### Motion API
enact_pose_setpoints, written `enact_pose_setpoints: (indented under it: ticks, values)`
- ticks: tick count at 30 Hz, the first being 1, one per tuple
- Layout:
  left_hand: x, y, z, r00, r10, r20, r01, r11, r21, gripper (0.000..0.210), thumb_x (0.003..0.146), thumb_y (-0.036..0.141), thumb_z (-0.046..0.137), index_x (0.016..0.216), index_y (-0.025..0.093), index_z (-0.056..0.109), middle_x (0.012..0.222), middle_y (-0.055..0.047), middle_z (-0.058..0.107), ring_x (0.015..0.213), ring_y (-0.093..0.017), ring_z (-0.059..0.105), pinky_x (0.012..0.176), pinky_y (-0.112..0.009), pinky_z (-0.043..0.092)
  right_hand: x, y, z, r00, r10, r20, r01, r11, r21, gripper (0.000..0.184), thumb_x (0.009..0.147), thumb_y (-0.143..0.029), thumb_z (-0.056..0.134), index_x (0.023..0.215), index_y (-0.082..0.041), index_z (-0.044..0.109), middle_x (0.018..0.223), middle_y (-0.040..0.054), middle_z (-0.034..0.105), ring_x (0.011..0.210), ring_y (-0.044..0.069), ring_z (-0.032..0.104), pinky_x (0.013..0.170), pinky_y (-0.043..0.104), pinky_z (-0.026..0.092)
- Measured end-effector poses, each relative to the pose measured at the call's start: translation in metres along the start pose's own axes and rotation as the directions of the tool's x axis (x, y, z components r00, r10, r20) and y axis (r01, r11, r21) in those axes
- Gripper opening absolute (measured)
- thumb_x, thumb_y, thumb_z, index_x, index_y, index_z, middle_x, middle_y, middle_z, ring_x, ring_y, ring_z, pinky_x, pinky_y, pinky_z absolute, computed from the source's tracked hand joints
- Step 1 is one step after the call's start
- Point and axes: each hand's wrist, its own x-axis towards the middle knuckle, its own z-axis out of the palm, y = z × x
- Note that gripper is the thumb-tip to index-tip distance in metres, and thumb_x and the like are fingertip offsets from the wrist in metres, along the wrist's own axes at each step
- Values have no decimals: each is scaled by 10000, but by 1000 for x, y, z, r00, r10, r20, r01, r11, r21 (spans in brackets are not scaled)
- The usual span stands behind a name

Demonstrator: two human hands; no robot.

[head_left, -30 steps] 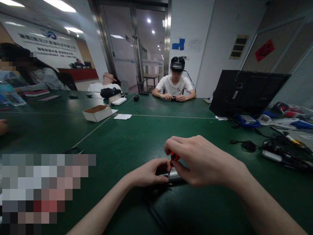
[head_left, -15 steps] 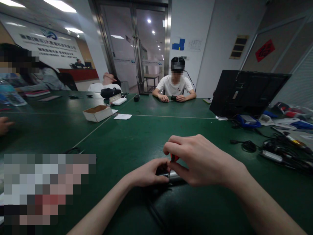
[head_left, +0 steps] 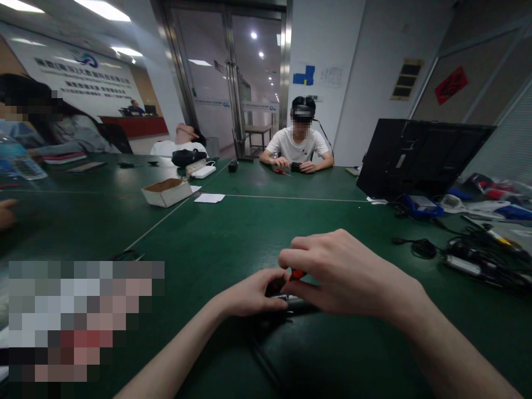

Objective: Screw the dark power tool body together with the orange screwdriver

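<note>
My left hand (head_left: 254, 292) is closed around the dark end of a silver-and-black cylindrical device (head_left: 297, 305), which lies low over the green table. Above it, my right hand (head_left: 336, 271) pinches a screwdriver by its red-and-black handle (head_left: 297, 274), held roughly upright. The fingers cover its shaft and tip, so the exact contact with the device cannot be seen. A black cable (head_left: 264, 357) runs from below the left hand toward the near edge.
Black cables and a similar silver cylinder (head_left: 462, 265) lie at the right, below a large black monitor (head_left: 424, 158). An open white box (head_left: 166, 194) and white paper (head_left: 210, 198) sit ahead to the left. Across the table a person (head_left: 298, 141) handles a small black object.
My right fingers have shifted slightly around the red handle, while my left hand stays in place. Across the table, a red-handled screwdriver now shows by the person's hand.
</note>
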Motion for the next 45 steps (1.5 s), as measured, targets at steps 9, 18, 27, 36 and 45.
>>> enact_pose_setpoints:
  ticks: [9, 18, 27, 36, 45]
  values:
    - [-2, 2, -2, 999, -20, -37, 22, 999, 49, 315, 753, 289, 676, 1020, 185, 546, 1072, -31, 586, 981, -241, 538, 858, -338, 419, 1, 0, 3, 999, 42, 1, -42, 999, 18, 59, 879, -226, 468, 927, -198, 489, 824, -16, 573, 606, 97, 427, 519, 233, 241]
    - [-1, 1, -1, 1000, -4, -10, 4, 1000, 9, 332, 767, 304, 659, 1051, 182, 537, 1069, -36, 592, 979, -243, 546, 854, -346, 429, -1, -1, 0, 1000, 25, 17, -25, 999, 26, 59, 891, -263, 481, 920, -211, 483, 834, -16, 578, 617, 99, 444, 523, 238, 238]
    - [-2, 3, 0, 998, -37, -48, 40, 997, 69, 313, 759, 320, 664, 1009, 181, 538, 1072, -39, 581, 993, -249, 532, 863, -344, 420, 0, -2, 1, 1000, 16, 14, -17, 999, 46, 61, 866, -197, 470, 927, -203, 472, 868, -15, 559, 617, 97, 432, 525, 240, 257]
    - [-2, 7, -4, 1000, -13, -24, 14, 999, 53, 345, 756, 294, 661, 1069, 198, 552, 1037, -23, 588, 973, -241, 539, 849, -325, 408, 4, 3, 6, 997, 65, -52, -69, 994, -81, 193, 935, -381, 459, 921, -199, 523, 750, -22, 582, 585, 112, 467, 500, 256, 204]
    - [1, -1, -2, 1000, 15, -15, -14, 999, 30, 286, 756, 302, 673, 973, 179, 531, 1044, -32, 585, 955, -231, 532, 851, -331, 417, 0, -3, 1, 1000, 15, -4, -15, 999, 29, 139, 830, -198, 491, 965, -168, 505, 929, 17, 590, 656, 116, 491, 518, 244, 275]
